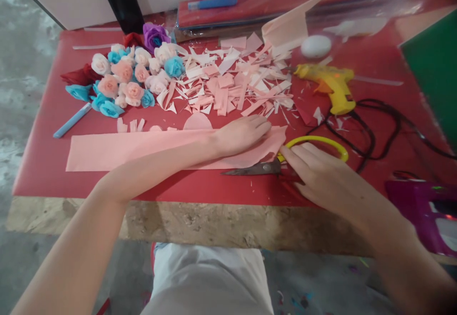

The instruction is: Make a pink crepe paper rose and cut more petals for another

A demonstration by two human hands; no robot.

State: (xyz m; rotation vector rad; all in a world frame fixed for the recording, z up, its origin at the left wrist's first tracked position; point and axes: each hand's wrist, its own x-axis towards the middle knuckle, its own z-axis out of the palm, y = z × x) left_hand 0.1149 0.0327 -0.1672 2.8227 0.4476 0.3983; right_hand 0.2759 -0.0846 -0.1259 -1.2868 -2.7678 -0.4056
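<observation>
A lap in pale cloth (210,277) fills the bottom edge, and two bare forearms reach up from it over the raw wooden edge of a red-covered tabletop (43,167).

The left hand (243,134) lies open and flat, palm down, fingers together and pointing right. It presses on the right end of a long strip of pale pink crepe paper (124,149) that runs along the near side of the tabletop. The left forearm crosses the strip at a slant.

The right hand (317,177) is just beside it, fingers nearly straight and spread loosely, resting on a pair of steel scissors with yellow loop handles (255,168). The blades lie shut, pointing left along the strip's lower edge. Whether a finger passes through a loop cannot be told.

Behind the strip lie a heap of pink and white paper scraps (228,82), a cluster of small paper roses in pink, white and blue (128,74), and a yellow glue gun (333,84).
</observation>
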